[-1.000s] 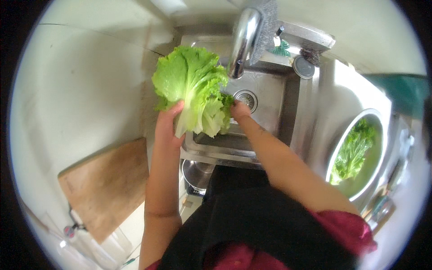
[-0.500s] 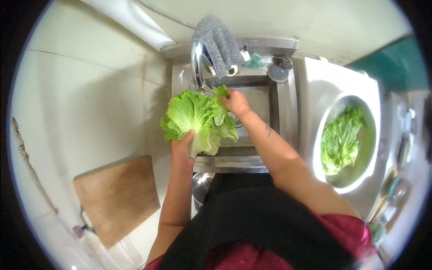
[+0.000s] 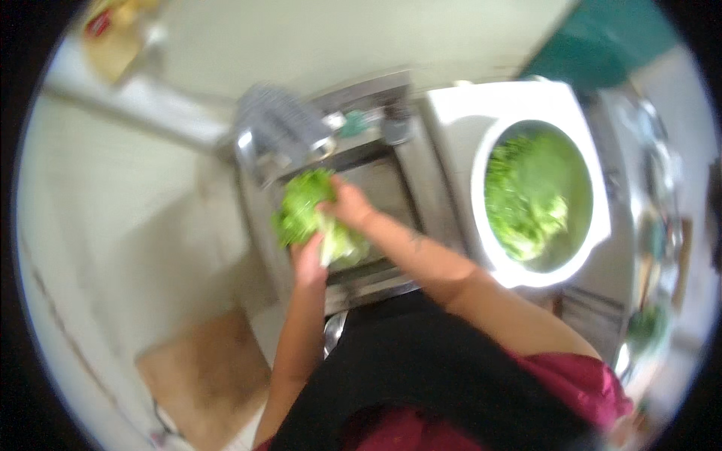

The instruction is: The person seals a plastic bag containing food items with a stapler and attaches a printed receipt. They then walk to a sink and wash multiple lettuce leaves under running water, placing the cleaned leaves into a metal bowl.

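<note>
Over the left part of the metal sink (image 3: 383, 184), I hold a bunch of green leaf lettuce (image 3: 301, 203) with pale stalks. My left hand (image 3: 308, 259) is closed round its stalk end, thumb up along the stems. Against the right side of the same leaves, my right hand (image 3: 347, 203) grips with its fingers bent inward. Motion blur smears the fingertips, and the leaves partly cover them. To the right of the sink, more lettuce (image 3: 519, 203) lies in a white oval basin (image 3: 477, 192), well apart from both hands.
A curved faucet (image 3: 247, 150) with a grey cloth (image 3: 278, 120) draped over it rises behind the sink. A green scrubber (image 3: 352, 124) and a dark round lid (image 3: 395, 129) sit on the back ledge. At lower left stands a brown board (image 3: 207, 372).
My view has swung to the right, bringing the basin nearer the middle. My right hand has moved down from the leaf edge toward my left hand, and the lettuce looks more bunched together.
</note>
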### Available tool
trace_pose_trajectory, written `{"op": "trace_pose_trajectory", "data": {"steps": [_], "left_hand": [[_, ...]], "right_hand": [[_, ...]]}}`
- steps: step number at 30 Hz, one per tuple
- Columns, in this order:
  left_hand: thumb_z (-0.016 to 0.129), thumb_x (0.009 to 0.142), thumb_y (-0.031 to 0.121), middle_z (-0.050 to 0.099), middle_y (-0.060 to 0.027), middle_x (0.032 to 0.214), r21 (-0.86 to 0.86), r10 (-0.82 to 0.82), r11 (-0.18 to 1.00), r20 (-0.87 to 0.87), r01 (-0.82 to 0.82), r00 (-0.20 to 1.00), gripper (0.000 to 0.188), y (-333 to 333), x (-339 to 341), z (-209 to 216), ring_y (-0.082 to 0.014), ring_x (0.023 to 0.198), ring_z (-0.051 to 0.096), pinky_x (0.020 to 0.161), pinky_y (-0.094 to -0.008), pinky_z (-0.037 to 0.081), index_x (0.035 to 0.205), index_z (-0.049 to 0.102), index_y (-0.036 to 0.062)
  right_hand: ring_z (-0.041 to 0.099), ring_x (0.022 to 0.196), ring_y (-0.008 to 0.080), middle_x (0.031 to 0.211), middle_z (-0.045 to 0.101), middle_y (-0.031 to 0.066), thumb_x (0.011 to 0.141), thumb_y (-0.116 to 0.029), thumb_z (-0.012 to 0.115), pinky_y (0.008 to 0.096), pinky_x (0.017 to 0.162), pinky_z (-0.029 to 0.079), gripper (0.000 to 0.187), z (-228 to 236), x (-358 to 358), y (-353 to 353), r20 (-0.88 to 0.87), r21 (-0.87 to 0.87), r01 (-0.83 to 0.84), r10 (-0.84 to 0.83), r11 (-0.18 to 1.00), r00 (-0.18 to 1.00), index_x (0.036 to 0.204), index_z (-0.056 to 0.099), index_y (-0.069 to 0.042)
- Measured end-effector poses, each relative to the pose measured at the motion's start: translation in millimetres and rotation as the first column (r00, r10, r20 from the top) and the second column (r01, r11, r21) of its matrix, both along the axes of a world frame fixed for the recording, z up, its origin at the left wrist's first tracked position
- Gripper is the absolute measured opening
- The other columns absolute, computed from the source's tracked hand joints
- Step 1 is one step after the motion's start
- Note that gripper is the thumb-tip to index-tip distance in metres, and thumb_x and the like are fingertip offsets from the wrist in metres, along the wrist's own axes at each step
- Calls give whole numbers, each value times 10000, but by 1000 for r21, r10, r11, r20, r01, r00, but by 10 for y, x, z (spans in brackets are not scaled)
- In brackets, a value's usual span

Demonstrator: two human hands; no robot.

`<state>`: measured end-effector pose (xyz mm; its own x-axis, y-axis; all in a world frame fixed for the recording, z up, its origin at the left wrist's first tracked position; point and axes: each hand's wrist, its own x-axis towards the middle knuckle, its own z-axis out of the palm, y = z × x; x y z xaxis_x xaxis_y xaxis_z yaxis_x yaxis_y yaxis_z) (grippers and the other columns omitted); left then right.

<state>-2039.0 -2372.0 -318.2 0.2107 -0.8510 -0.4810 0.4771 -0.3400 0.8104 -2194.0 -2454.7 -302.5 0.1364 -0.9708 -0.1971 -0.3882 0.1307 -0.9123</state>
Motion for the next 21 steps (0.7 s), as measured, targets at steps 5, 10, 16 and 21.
{"op": "trace_pose_trajectory", "data": {"steps": [5, 10, 16, 21], "left_hand": [[546, 915, 232, 573, -151, 1211, 127, -189, 970, -150, 209, 970, 461, 96, 93, 1, -271, 1049, 594, 895, -412, 497, 1299, 474, -12], [514, 947, 234, 481, -167, 1330, -65, -428, 898, 96, 435, 898, 514, 157, 544, -97, -264, 1199, 484, 1011, -378, 398, 1386, 387, -1], [537, 888, 109, 450, -151, 1335, -5, -475, 623, 792, 782, 383, 508, 106, 284, 476, -256, 1227, 452, 1045, -376, 357, 1366, 415, -12], [521, 880, 84, 441, -155, 1341, -57, -526, 689, 647, 722, 553, 518, -61, 108, 510, -262, 1235, 443, 1051, -379, 351, 1374, 402, -12]], "right_hand": [[638, 910, 401, 983, 644, 236, 712, -136, 698, 477, 792, 509, 614, -124, 139, 245, 36, -83, 44, -41, 996, 999, 1264, 450, -37], [620, 941, 425, 1005, 638, 245, 688, -91, 694, 491, 808, 497, 607, -222, 376, 273, 91, -137, 120, -108, 983, 990, 1251, 475, -38], [598, 986, 420, 1047, 598, 263, 625, -140, 761, 472, 815, 498, 575, -166, 383, 194, 42, -272, 15, -3, 962, 999, 1107, 504, 39], [598, 966, 414, 1025, 584, 237, 670, -210, 725, 478, 820, 495, 521, -140, 119, 424, -1, -185, 110, -112, 977, 994, 1088, 519, 21]]}}
